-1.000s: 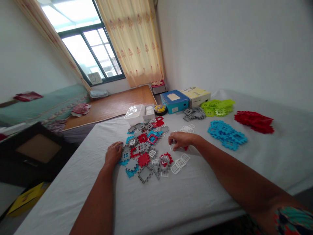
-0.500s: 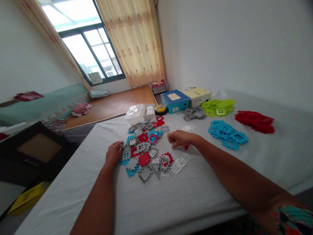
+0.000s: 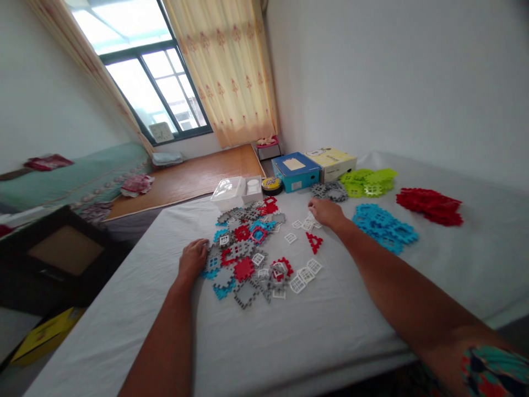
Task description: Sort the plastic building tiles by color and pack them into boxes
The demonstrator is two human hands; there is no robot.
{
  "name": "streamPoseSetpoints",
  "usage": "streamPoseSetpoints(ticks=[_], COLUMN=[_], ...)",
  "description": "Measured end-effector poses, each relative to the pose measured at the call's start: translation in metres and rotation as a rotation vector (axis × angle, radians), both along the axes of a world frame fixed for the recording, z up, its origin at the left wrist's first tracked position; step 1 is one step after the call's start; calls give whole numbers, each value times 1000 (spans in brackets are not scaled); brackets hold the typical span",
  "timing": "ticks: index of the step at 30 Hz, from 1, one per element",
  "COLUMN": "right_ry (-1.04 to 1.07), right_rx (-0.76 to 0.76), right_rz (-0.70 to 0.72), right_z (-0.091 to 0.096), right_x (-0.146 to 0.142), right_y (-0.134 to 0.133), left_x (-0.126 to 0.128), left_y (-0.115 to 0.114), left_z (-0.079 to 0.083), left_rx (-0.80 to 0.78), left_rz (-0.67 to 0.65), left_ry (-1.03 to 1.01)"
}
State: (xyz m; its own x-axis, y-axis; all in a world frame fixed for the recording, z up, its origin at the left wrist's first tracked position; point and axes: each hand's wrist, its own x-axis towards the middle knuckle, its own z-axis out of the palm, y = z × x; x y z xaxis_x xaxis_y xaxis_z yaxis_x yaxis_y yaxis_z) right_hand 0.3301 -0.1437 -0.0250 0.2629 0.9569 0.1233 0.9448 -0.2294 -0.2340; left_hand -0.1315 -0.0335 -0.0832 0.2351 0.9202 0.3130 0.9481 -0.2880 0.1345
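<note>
My left hand rests on the sheet at the left edge of a mixed heap of toothed plastic building pieces in red, grey, blue and white. Its fingers lie loosely against the edge pieces and grip nothing visible. Farther back, my right hand hovers by a small group of white window-shaped pieces, in front of the grey pieces. Its fingers are pinched together, and what they hold, if anything, is hidden. A single white window piece and a red triangular piece lie nearby.
Sorted piles of green, blue and red pieces lie to the right. Behind stand a blue box, a yellow-white box, a round yellow-black tin and a clear plastic container. More white window pieces lie in front.
My right hand has moved back and to the right, uncovering the single white window piece and the red triangle. My left hand has stayed in place.
</note>
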Motion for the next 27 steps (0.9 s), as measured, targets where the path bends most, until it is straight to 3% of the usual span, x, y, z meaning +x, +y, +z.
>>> streamPoseSetpoints(ticks=[5,9,12,15,17,23,27], right_ry=[-76,-192,-98,151,250,321,362], right_rx=[-103,39,89,-34,-137,-232,-225], right_rz=[-78,-79,154,584,773,894,851], right_z=[-7,-6,0,7,9,13,10], right_x=[16,10,-3,-22,-34,-46,-47], right_y=[-3,-5,-5,-7,-10,-16,-15], left_x=[1,1,2,2,2,2,0], left_y=[-1,-1,-2,-3,-3,-2,0], left_z=[0,1,1,2,2,2,1], left_rx=[2,-6,-5,-10,-16,-22,-27], left_rz=[8,19,14,13,18,26,12], left_ry=[-8,-11,-7,-4,-9,-13,8])
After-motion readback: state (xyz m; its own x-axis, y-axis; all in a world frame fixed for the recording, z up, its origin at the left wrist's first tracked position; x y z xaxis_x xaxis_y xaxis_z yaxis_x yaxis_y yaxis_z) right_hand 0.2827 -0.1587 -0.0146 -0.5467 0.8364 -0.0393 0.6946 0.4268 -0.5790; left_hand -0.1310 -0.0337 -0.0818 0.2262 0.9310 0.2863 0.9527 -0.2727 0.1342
